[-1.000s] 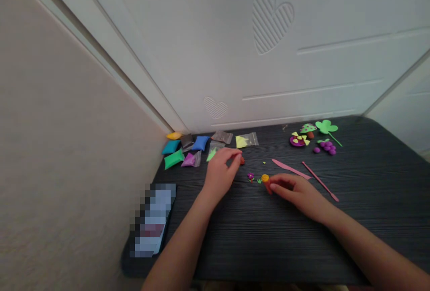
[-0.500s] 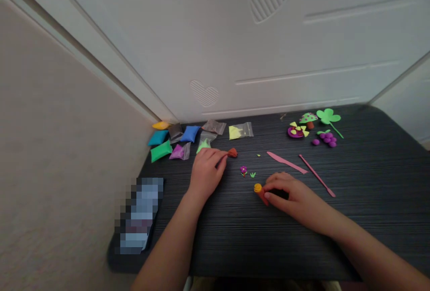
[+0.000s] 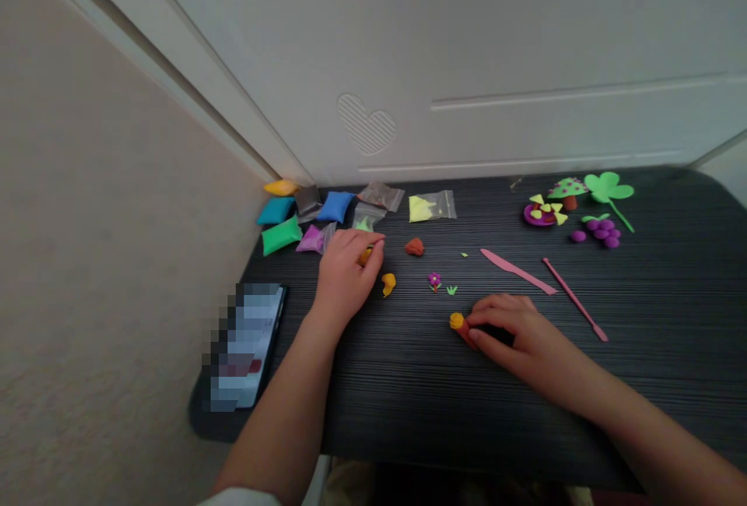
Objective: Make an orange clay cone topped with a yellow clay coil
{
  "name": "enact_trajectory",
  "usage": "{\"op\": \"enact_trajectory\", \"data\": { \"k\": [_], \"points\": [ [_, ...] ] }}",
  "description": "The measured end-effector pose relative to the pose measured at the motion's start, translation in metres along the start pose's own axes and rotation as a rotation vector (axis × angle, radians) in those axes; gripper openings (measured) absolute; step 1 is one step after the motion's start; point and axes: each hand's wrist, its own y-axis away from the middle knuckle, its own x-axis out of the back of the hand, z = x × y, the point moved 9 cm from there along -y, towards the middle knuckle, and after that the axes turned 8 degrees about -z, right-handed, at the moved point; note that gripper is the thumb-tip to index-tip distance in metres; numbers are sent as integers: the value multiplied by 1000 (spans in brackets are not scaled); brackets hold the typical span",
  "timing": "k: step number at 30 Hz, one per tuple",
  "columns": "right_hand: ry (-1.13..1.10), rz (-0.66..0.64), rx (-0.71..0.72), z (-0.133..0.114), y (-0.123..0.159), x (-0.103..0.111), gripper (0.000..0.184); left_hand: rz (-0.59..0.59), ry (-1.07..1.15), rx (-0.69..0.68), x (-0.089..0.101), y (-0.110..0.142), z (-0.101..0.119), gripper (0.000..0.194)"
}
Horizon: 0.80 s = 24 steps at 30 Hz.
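Thumb and fingertips of the right hand (image 3: pixel 519 335) pinch the roll (image 3: pixel 465 334), red with an orange top, tilted near the middle of the worktop (image 3: pixel 408 389). The left hand's (image 3: pixel 345 272) fingers curl over an orange lump (image 3: pixel 365 256), nearer the left edge; whether they grip or only touch it, I cannot tell. Half a second ago those fingers were at the red lump (image 3: pixel 415 247) — it now lies free, and an orange scrap (image 3: pixel 388 283) shows between it and the hand. That reads as a switch from red to orange, while the right hand keeps its hold. Just beyond the roll lie the sprig (image 3: pixel 451 290) and flower (image 3: pixel 435 279); to their right, the knife (image 3: pixel 517 270) and rod (image 3: pixel 575 300). The bags (image 3: pixel 282 237) bunch toward the far left corner; the dish (image 3: pixel 529 217), mushroom (image 3: pixel 567 190), grapes (image 3: pixel 607 232) and clover (image 3: pixel 608 187) sit toward the far right — the phone (image 3: pixel 249 346) by the left edge.
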Motion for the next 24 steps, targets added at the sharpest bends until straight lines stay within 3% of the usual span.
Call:
{"op": "enact_trajectory", "data": {
  "k": [9, 13, 19, 24],
  "points": [
    [-69, -31, 2, -2, -1, 0, 19, -140, 20, 105, 6, 2, -31, 25],
    [-65, -28, -3, -1, 0, 0, 20, -291, 44, 94, -9, 5, -29, 24],
    [-83, -29, -1, 0, -1, 1, 20, -335, 8, 100, -11, 8, -24, 21],
    [-99, -22, 12, -2, -1, 2, 20, -406, -3, 46, -10, 11, -6, 21]
  ]
}}
